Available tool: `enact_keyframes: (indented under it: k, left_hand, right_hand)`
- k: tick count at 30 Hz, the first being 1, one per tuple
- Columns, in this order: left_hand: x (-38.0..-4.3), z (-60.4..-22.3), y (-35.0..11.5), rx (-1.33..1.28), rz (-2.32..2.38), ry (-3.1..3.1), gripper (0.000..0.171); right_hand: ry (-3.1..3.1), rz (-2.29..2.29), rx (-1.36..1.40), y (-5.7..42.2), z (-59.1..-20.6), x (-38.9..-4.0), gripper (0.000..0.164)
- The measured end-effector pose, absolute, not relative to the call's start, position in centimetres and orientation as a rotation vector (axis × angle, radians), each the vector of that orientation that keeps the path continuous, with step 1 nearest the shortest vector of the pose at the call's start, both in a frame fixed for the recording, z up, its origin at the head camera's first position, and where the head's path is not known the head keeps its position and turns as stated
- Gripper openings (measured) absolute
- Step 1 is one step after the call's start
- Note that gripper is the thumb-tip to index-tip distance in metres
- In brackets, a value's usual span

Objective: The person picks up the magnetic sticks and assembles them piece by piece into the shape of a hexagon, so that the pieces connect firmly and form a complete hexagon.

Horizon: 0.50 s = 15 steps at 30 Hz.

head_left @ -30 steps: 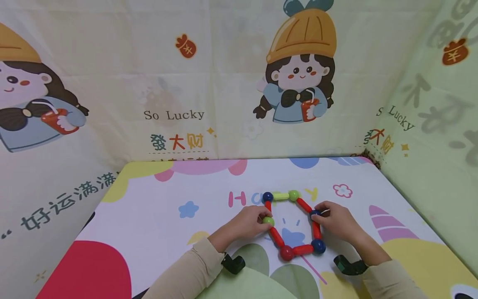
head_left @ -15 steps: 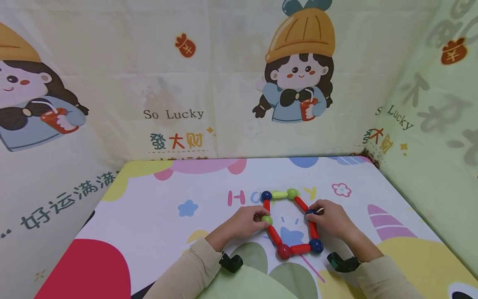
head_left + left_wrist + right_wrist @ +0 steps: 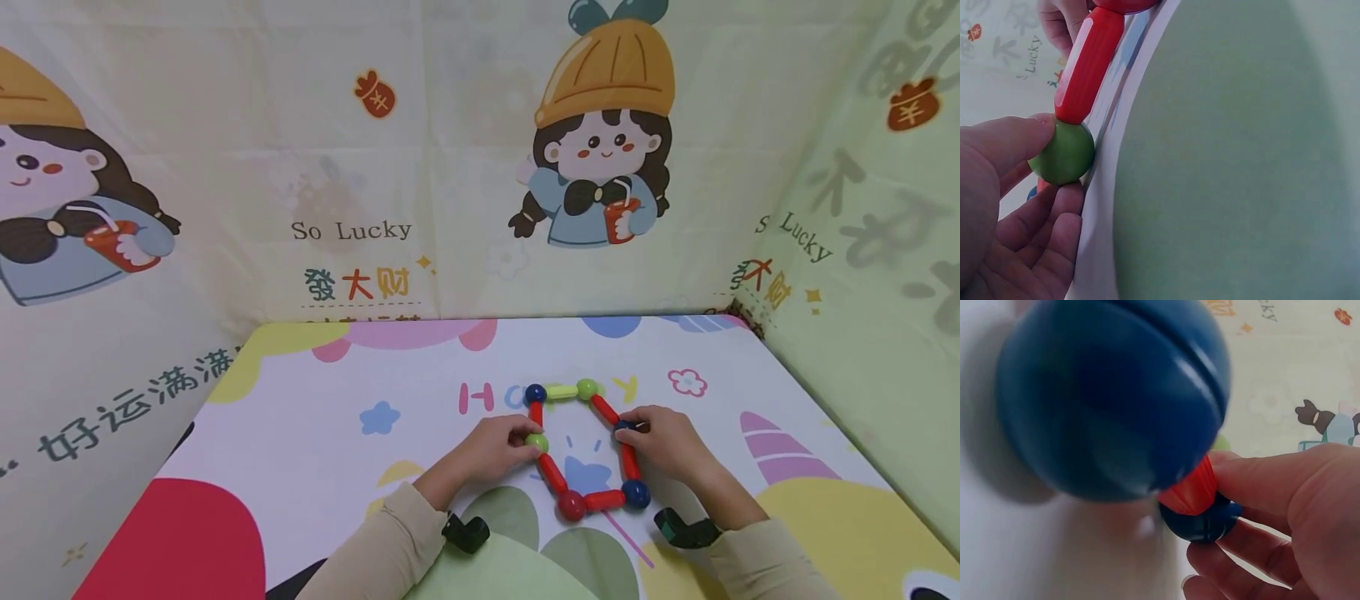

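A closed ring of toy rods and balls lies on the patterned table. My left hand (image 3: 491,447) pinches the green ball (image 3: 1064,153) on the ring's left side between thumb and fingers. On the right side, my right hand (image 3: 666,442) pinches a blue ball (image 3: 1200,522), mostly covered by the fingers in the head view. Red rods (image 3: 552,474) link most of the balls. One yellow-green rod (image 3: 561,392) spans the far side, between another blue ball (image 3: 536,393) and a second green ball (image 3: 587,389). Nearest the person are a red ball (image 3: 572,506) and a blue ball (image 3: 636,494).
The table (image 3: 315,450) carries a printed cover with a blue star, letters and coloured shapes. Behind it and at both sides hangs a pale printed cloth (image 3: 465,167). Black wrist cameras (image 3: 467,533) sit on both forearms, low over the table.
The right side of the ring and my right hand have shifted slightly to the left since a second ago. Both hands keep their pinch on the same balls.
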<state>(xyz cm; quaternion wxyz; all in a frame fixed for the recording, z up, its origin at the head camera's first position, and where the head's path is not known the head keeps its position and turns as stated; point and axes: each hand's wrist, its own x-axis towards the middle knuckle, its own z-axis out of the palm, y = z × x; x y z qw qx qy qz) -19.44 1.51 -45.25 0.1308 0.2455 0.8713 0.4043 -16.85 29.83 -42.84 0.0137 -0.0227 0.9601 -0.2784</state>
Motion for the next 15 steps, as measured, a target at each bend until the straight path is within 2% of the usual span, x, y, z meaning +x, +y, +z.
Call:
enact_keyframes:
  k: [15]
  left_hand:
    - [-19.53, -45.09, 1.59, 0.688, 1.175, 2.522, 0.030]
  right_hand:
    - [2.989, -0.853, -0.183, 30.28, -42.61, -17.01, 0.036]
